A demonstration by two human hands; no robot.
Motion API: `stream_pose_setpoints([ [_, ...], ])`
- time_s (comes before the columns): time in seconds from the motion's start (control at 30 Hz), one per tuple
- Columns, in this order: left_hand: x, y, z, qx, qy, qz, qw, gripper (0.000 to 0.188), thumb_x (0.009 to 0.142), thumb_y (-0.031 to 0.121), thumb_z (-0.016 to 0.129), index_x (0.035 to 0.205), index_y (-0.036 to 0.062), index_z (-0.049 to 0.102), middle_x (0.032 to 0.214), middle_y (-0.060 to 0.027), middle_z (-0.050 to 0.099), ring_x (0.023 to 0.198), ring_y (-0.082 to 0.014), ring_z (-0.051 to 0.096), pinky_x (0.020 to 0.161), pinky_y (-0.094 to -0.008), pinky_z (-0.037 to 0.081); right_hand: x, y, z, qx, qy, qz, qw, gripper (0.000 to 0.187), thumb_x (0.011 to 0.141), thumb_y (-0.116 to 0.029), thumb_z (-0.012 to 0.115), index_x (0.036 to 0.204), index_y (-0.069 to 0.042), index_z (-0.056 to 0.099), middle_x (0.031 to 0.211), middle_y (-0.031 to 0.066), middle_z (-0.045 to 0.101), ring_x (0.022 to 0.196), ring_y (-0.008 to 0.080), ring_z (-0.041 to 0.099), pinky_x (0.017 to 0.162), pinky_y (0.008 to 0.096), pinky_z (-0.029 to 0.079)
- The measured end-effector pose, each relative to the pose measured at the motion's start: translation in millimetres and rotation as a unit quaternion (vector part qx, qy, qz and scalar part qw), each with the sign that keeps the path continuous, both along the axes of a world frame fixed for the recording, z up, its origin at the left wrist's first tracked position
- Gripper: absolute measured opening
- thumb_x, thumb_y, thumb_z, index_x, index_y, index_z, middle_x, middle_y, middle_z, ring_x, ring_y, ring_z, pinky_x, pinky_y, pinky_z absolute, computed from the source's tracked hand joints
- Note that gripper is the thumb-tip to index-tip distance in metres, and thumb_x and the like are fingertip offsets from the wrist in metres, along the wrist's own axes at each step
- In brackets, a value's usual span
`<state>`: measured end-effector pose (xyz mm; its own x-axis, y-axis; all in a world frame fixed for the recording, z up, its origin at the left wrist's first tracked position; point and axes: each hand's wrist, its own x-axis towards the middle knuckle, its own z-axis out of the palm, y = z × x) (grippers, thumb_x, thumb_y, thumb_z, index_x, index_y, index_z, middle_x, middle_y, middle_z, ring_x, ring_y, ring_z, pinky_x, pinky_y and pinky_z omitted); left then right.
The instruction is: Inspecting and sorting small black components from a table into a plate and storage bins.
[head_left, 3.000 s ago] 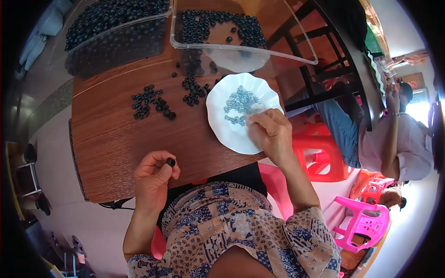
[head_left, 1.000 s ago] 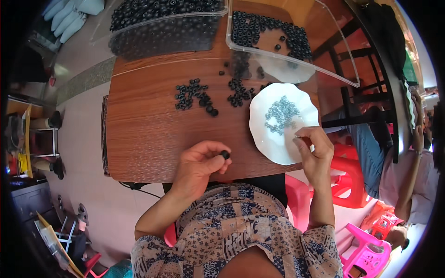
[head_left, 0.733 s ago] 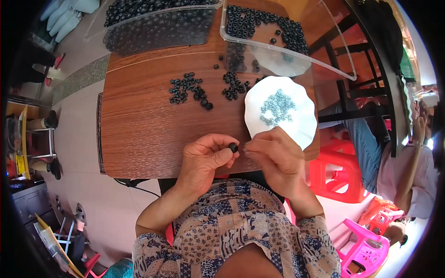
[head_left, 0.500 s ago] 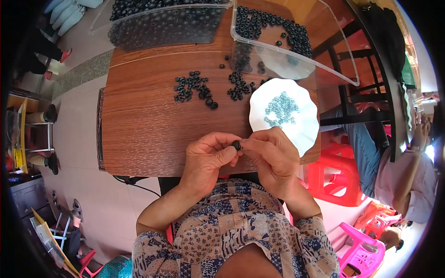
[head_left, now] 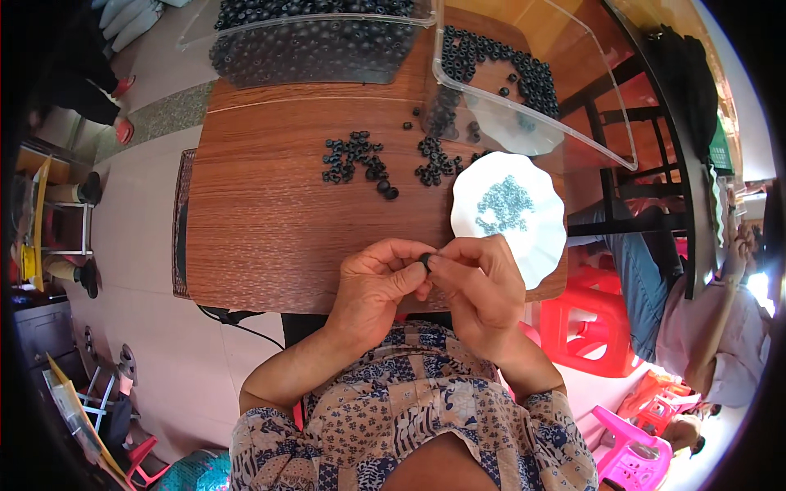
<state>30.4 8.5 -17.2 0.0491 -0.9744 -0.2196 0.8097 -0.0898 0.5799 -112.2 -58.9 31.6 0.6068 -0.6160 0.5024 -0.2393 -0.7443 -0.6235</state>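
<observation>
Just beyond the table's near edge, my left hand (head_left: 375,282) pinches a small black round piece with a hole, like a large bead (head_left: 425,260), between thumb and fingertips. My right hand (head_left: 485,290) is closed in a pinch, its fingertips touching the piece's right side. Whatever else those fingertips hold is hidden. Right beside my right hand lies a white scalloped plate (head_left: 547,245) with a heap of tiny greenish, clear-looking bits (head_left: 504,204). Loose black pieces (head_left: 352,157) form a pile farther up the table, and another pile (head_left: 435,162) lies to its right.
Two clear plastic bins stand at the far side: the left bin (head_left: 319,53) is full of black pieces, the right bin (head_left: 524,102) partly filled. Red stools (head_left: 589,327) and a seated person (head_left: 696,327) are on the right. A dark frame (head_left: 647,164) borders the table there.
The view has shifted slightly, so the table things sit a little lower and farther right. Both hands stay together at the black piece, which has turned a little.
</observation>
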Motion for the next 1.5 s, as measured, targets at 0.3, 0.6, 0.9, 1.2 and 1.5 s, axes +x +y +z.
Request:
stream_pose_setpoints([
  [0.3,17.7,3.3,-8.0,0.006,-0.024,0.012,1.0,0.021,0.087,0.003,0.064,0.107,-0.0023,0.061,0.088,-0.011,0.065,0.074,-0.0172,0.059,0.07,-0.0296,0.049,5.7,-14.1,18.9,0.044,0.03,-0.061,0.997,0.024,0.07,0.01,0.067,0.092,0.003,0.066,0.089,0.0127,0.064,0.076,0.0186,0.06,0.064,0.0283,0.048],
  [0.6,38.8,5.5,-11.7,-0.026,-0.006,0.048,0.999,0.02,0.085,0.006,0.067,0.103,-0.0014,0.06,0.087,-0.0115,0.065,0.074,-0.0179,0.059,0.069,-0.0313,0.048,54.0,-75.1,-16.5,0.047,0.081,-0.012,0.996,0.014,0.073,0.007,0.066,0.086,0.001,0.067,0.081,0.0128,0.065,0.074,0.0245,0.062,0.067,0.032,0.049],
  [0.9,47.4,5.8,-16.4,-0.021,0.005,0.056,0.998,0.018,0.086,0.006,0.067,0.101,-0.0014,0.06,0.086,-0.0113,0.065,0.073,-0.0179,0.059,0.068,-0.0315,0.047,85.5,-96.7,-36.3,-0.031,0.154,0.012,0.988,0.01,0.07,0.002,0.069,0.077,0.0,0.062,0.077,0.0145,0.064,0.076,0.0339,0.063,0.066,0.0415,0.049],
  [1.2,48.5,1.8,-18.5,-0.003,0.001,0.054,0.999,0.019,0.084,0.006,0.068,0.1,-0.0021,0.061,0.084,-0.0116,0.065,0.071,-0.0181,0.059,0.067,-0.0319,0.048,95.8,-98.3,-41.6,-0.037,0.245,-0.014,0.969,0.016,0.068,-0.006,0.072,0.077,-0.001,0.06,0.075,0.0163,0.062,0.078,0.0364,0.061,0.065,0.0453,0.047],
  [1.5,49.1,0.3,-21.7,-0.005,0.024,0.06,0.998,0.017,0.085,0.002,0.067,0.1,-0.0045,0.061,0.085,-0.0122,0.066,0.072,-0.0169,0.06,0.067,-0.0279,0.05,95.5,-96.4,-45.3,-0.133,0.238,0.017,0.962,0.025,0.064,-0.002,0.073,0.081,-0.002,0.055,0.085,0.0167,0.06,0.083,0.0371,0.059,0.067,0.0458,0.047],
])
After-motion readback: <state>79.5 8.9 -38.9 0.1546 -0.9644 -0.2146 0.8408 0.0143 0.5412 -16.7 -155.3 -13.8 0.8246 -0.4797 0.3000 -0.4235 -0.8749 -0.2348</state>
